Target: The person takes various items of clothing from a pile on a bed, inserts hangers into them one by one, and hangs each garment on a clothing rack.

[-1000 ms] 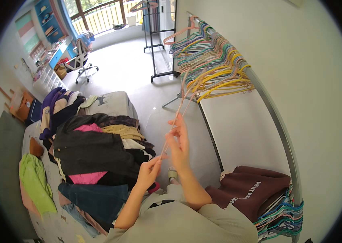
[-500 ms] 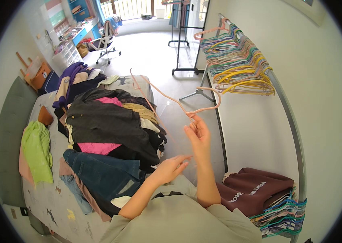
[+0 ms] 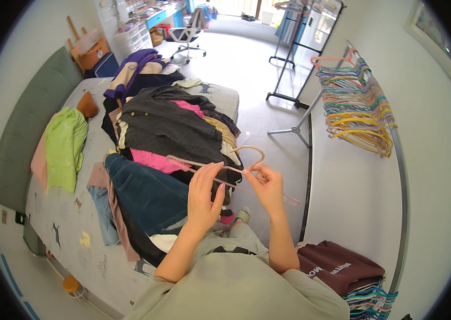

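Note:
In front of me a thin pale-pink clothes hanger (image 3: 262, 154) is held up, its hook toward the top. My right hand (image 3: 268, 191) pinches it by the base of the hook. My left hand (image 3: 203, 200) is at the hanger's left arm, fingers stretched and thumb apart; the fingers hide part of the hanger, and I cannot tell how firmly they touch it. Behind the hanger a pile of clothes covers the bed (image 3: 76, 224), with a dark grey shirt (image 3: 169, 125) on top and blue jeans (image 3: 148, 194) nearest me.
To the right stands a metal clothes rack (image 3: 402, 202) with many bare hangers (image 3: 350, 114). Low on it hangs a maroon sweatshirt (image 3: 342, 264) among packed garments. A lime-green garment (image 3: 66, 149) lies on the bed's left side. A black-framed rack (image 3: 289, 98) and a white chair (image 3: 185, 37) stand farther off.
The hanger has come lower and turned, its hook now pointing up. My left hand has risen to the hanger's left arm. The view has shifted, moving the bed and rack rightward.

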Demonstrator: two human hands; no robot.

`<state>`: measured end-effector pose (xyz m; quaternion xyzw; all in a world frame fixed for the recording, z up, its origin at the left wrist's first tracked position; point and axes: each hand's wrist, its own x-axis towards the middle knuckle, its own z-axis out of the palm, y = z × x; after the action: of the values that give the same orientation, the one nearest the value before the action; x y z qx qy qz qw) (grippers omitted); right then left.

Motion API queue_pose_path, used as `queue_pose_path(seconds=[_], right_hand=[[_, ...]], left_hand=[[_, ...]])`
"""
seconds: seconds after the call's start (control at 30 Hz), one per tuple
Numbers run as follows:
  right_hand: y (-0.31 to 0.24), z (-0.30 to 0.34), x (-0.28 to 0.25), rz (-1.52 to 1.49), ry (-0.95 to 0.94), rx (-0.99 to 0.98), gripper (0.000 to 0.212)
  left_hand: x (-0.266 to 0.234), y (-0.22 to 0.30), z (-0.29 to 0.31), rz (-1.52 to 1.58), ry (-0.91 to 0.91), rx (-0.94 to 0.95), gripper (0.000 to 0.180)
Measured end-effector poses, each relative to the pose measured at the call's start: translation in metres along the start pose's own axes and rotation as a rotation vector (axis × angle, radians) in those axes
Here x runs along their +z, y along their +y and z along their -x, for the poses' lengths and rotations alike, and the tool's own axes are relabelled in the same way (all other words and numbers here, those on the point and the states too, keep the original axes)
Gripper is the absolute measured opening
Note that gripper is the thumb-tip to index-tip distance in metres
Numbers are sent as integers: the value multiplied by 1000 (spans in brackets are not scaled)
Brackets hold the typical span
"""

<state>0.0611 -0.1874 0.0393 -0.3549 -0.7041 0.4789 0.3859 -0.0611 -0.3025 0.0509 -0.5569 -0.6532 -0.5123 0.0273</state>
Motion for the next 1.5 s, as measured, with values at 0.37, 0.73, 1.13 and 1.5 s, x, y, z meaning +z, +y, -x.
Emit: queue_pose_path(seconds=[0.37,0.73,1.13,1.5], right_hand=[[2,-6,28,145,-98,-34,17],[38,-49,79,-13,-285,21,18],[76,-105,179,81,-350,-23,20],[104,-158,261,460,-408,9,26]], left_hand=[[-19,-26,24,56,-74,-298,17],[-30,-66,12,95,-115,-481,22],[-47,-190,15,520,283,-919,70],[-48,-280,13,790,583,-1190,61]])
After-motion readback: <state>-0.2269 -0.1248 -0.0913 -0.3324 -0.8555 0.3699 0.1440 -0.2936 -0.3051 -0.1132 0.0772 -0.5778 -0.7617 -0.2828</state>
